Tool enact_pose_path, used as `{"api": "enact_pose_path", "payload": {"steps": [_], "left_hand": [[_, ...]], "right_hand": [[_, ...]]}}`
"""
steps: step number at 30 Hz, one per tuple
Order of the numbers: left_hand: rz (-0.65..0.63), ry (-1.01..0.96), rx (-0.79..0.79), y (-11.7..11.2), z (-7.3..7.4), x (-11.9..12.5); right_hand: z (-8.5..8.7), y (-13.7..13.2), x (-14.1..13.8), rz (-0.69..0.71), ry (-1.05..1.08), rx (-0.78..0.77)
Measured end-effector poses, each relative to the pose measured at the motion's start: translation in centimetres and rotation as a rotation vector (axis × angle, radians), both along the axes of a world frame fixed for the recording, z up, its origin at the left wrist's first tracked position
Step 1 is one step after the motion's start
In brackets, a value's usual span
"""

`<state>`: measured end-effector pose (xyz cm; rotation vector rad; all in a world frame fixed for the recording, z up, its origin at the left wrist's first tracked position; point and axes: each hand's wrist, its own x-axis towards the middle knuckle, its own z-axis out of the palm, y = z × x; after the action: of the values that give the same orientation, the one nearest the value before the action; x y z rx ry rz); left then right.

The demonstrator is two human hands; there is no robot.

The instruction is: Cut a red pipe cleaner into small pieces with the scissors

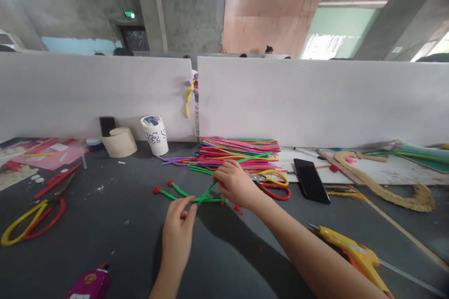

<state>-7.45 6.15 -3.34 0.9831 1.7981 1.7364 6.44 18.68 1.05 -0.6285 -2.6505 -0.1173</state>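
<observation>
My left hand (178,224) pinches the near end of a green pipe cleaner (205,194) low over the dark table. My right hand (234,182) is closed on the same green pipe cleaner farther up, just in front of a stack of coloured pipe cleaners (240,152). Two more green stems with small red balls (163,190) on their ends lie to the left of my hands and join the held piece. A few loose red balls (238,208) lie under my right wrist.
Red-and-yellow scissors (275,184) and a black phone (310,180) lie right of the stack. A yellow glue gun (354,254) sits near right, more scissors (33,215) at left, a paper cup (155,135) and tape roll (119,141) by the white partition (315,98). A magenta object (89,284) lies at the near edge.
</observation>
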Motion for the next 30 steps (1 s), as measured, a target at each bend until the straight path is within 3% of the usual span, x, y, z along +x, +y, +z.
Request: {"api": "enact_pose_path", "payload": {"steps": [5, 12, 21, 24, 30], "left_hand": [[-0.29, 0.108, -0.072, -0.9, 0.6, 1.9], [-0.531, -0.188, -0.268, -1.2, 1.0, 3.6], [-0.763, -0.414, -0.325, -1.1, 4.9, 4.3], [-0.811, -0.49, -0.329, -0.8, 4.6, 4.3], [-0.851, -0.688, -0.309, -1.1, 2.2, 4.3]], "right_hand": [[1.0, -3.5, 2.4, 0.007, 0.031, -0.024], [0.6, -7.5, 4.6, -0.046, 0.009, 0.007], [1.7, -9.3, 6.6, -0.044, 0.132, 0.013], [1.4, -9.5, 6.8, -0.045, 0.213, -0.003], [0.2, -10.4, 6.8, -0.068, 0.246, -0.009]]}}
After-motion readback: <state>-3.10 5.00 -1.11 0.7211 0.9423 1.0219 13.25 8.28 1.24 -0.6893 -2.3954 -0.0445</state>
